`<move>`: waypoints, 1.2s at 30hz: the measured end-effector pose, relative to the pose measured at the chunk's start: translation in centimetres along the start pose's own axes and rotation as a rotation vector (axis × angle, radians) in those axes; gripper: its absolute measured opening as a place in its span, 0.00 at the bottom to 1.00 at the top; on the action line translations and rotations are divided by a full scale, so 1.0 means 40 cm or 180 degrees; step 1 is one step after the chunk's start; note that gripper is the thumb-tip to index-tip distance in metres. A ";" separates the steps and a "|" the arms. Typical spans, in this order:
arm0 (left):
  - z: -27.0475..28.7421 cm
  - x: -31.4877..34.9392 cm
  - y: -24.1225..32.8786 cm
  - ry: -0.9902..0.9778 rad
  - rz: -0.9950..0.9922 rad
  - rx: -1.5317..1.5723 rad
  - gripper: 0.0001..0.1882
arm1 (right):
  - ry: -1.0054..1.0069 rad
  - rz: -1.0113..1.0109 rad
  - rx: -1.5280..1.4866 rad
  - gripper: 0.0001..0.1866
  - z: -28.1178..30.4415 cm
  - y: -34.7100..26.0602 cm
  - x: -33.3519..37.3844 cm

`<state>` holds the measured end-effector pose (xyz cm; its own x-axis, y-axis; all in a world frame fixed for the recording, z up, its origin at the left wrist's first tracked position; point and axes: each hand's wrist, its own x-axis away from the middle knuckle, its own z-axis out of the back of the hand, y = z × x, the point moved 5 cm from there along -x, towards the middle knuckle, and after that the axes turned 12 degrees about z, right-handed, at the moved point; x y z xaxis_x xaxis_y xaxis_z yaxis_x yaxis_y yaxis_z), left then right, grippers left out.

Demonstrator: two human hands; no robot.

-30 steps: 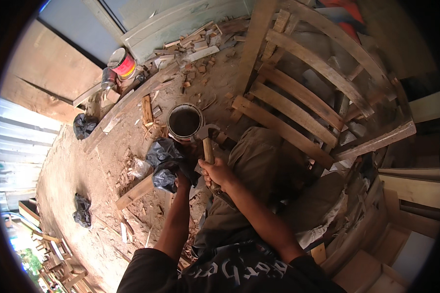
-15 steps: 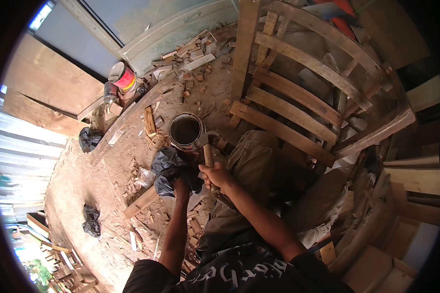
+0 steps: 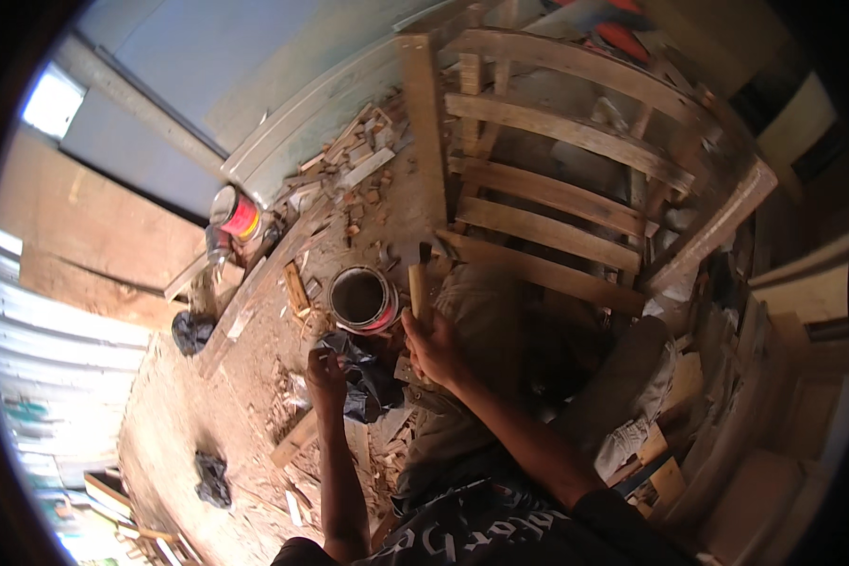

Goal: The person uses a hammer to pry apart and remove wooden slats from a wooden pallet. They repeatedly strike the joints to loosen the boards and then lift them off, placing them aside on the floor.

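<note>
My right hand [image 3: 431, 347] is wrapped round the wooden handle of a hammer [image 3: 418, 288]. The hammer stands upright, its metal head at the top beside a round can [image 3: 383, 319] with a pale rim and dark inside. Closer to the left, my left hand [image 3: 326, 370] is raised with its fingers pinched together. A small pale bit shows at its fingertips, too small to name. Just beside that hand, a crumpled black plastic bag [image 3: 373, 382] lies below the can, against my bent leg.
A slatted wooden frame [image 3: 547, 215] stands at the right, in front of my knee. Wood scraps [image 3: 363, 160] litter the dirt floor. A long plank [image 3: 255, 274] lies to the left, near a red-labelled can [image 3: 243, 219]. Another black bag [image 3: 212, 478] lies further left.
My left hand has come out of the black plastic bag and risen to its left, fingers pinched. The hammer remains in my right hand, now more upright. The whole view has shifted.
</note>
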<state>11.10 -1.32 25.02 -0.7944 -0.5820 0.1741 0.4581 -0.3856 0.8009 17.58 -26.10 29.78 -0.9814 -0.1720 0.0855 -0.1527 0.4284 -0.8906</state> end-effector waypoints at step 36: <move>-1.393 0.176 0.824 -0.2317 -0.1964 0.0627 0.15 | 0.3112 -0.0159 0.2084 0.18 0.803 -0.091 0.207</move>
<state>42.84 -58.03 20.71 -0.9550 0.2926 -0.0497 -0.1436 -0.3090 0.9402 13.77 -57.56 19.39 -0.6915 0.6998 0.1794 -0.3840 -0.1458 -0.9117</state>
